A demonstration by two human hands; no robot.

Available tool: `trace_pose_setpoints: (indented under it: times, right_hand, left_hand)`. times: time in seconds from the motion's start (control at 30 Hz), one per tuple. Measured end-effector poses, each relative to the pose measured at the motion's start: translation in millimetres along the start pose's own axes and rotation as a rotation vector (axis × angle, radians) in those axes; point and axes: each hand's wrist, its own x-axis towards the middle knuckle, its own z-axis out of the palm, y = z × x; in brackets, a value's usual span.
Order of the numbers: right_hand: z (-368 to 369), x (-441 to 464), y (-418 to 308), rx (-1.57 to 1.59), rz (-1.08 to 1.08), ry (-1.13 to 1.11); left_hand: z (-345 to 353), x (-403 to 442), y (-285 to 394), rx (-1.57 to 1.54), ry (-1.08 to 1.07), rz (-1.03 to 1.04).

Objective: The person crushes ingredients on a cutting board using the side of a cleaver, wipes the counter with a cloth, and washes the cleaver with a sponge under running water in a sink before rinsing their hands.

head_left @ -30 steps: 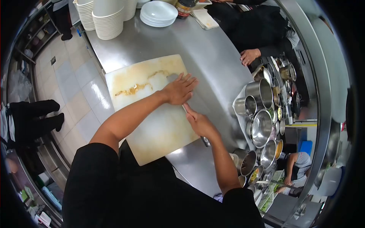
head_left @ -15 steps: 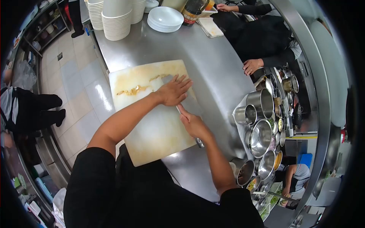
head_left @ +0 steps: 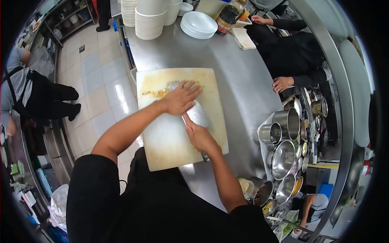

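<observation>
A cleaver (head_left: 198, 114) with a broad, shiny blade lies over the white cutting board (head_left: 162, 154). My right hand (head_left: 201, 138) is closed around its handle, whose dark end sticks out below the fist. On top of the blade my left hand (head_left: 180, 99) rests with its fingers stretched out, covering much of the metal. A line of crushed yellowish food (head_left: 157, 93) lies across the upper part of the board, to the left of the blade's tip. Whatever is under the blade is hidden.
Stacked bowls (head_left: 150, 24), white plates (head_left: 198, 25) and a dark-labelled jar (head_left: 229, 18) stand at the table's far end. Metal pots (head_left: 287, 123) and mixing bowls (head_left: 282, 160) line the right side. A co-worker's hand (head_left: 283, 84) rests at the table's right edge.
The camera view has shifted, so the board sits further right and straighter. The cleaver has moved left across the board towards the crushed food, with both hands still on it.
</observation>
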Motion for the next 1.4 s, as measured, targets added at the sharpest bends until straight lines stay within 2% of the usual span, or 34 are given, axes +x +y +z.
trace_pose_setpoints:
  times: [0.03, 0.1, 0.13, 0.2, 0.3, 0.4, 0.43, 0.47, 0.5, 0.57, 0.67, 0.73, 0.8, 0.83, 0.87, 0.93, 1.03, 1.1, 1.17, 1.2, 1.23, 1.27, 1.3, 1.33, 1.4]
  right_hand:
    - [8.5, -2.8, 12.1, 0.007, -0.011, 0.008]
    - [42.2, -34.6, 62.0, -0.071, -0.206, 0.183]
    - [42.8, -60.6, 63.0, -0.069, -0.142, 0.130]
    - [42.3, -91.7, 57.2, -0.061, -0.081, 0.077]
    - [43.7, -88.0, 49.0, -0.059, -0.006, 0.033]
    - [33.1, -18.4, 3.2, -0.123, -0.087, 0.058]
    - [14.7, -20.1, -45.2, -0.007, 0.098, -0.045]
    - [21.0, -17.8, -37.9, -0.004, 0.100, -0.044]
    - [30.2, -12.3, -18.2, -0.031, 0.003, 0.028]
    - [52.5, -28.9, 20.5, -0.062, -0.113, 0.130]
    - [78.8, -89.9, 31.6, -0.079, -0.068, 0.128]
    - [87.0, -107.1, 21.8, -0.088, 0.031, 0.046]
    - [90.7, -82.4, 2.4, -0.064, -0.039, 0.086]
    - [93.2, -67.4, -9.1, -0.041, -0.107, 0.120]
    - [93.0, -42.1, -15.0, -0.068, -0.037, 0.104]
    - [71.8, -6.8, -48.7, -0.010, -0.041, 0.133]
    - [75.6, -9.0, -45.7, 0.038, 0.038, 0.108]
    - [95.6, -46.8, -17.7, 0.070, -0.060, 0.167]
    - [93.7, -83.9, -31.6, 0.020, 0.153, 0.059]
    - [95.4, -80.0, -30.0, 0.016, 0.154, 0.063]
    - [100.1, -73.5, -25.0, 0.007, 0.028, 0.132]
    - [103.8, -69.4, -23.4, -0.004, -0.094, 0.200]
    - [94.1, -48.4, -33.9, 0.054, 0.067, 0.112]
    - [81.0, -21.9, -46.5, 0.041, 0.092, 0.115]
    - [77.2, -6.6, -51.3, 0.027, 0.118, 0.117]
  left_hand:
    - [-0.8, -2.7, 8.6, -0.021, -0.032, -0.004]
    - [20.9, -18.5, 54.9, -0.013, -0.090, -0.001]
    - [18.2, -22.8, 82.3, -0.032, -0.162, -0.025]
    - [31.1, -36.6, 115.6, -0.139, -0.068, 0.007]
    - [25.8, -38.0, 100.0, -0.102, -0.121, 0.010]
    - [-3.9, -32.0, 18.4, -0.101, -0.087, -0.046]
    - [-7.5, -28.8, 11.1, -0.101, -0.085, -0.043]
    - [-11.5, -28.1, 6.2, -0.062, -0.095, -0.035]
    - [-16.6, -26.9, 1.8, -0.018, -0.104, -0.024]
    - [6.7, -37.0, 29.8, -0.036, -0.106, 0.020]
    - [23.1, -62.5, 91.8, -0.108, -0.117, 0.047]
    - [10.5, -82.2, 102.1, -0.175, -0.117, 0.023]
    - [1.3, -91.6, 80.4, -0.240, -0.132, 0.006]
    - [-3.9, -88.1, 53.6, -0.144, -0.141, 0.043]
    - [-8.2, -83.8, 27.8, -0.048, -0.148, 0.080]
    - [-26.0, -67.1, -15.1, -0.049, -0.105, 0.056]
    - [-19.9, -67.4, -9.4, -0.097, -0.092, 0.060]
    - [-9.6, -78.2, 35.0, -0.121, -0.147, 0.078]
    - [-5.2, -88.7, 58.8, -0.138, -0.184, 0.088]
    - [-5.5, -92.2, 63.5, -0.199, -0.179, 0.091]
    - [-5.5, -93.7, 64.2, -0.262, -0.177, 0.096]
    - [-6.1, -87.7, 50.1, -0.265, -0.176, 0.102]
    - [-11.6, -76.3, 24.3, -0.184, -0.193, 0.121]
    - [-16.0, -66.4, 2.9, -0.101, -0.206, 0.139]
    - [-21.9, -55.7, -20.1, -0.132, -0.193, 0.134]
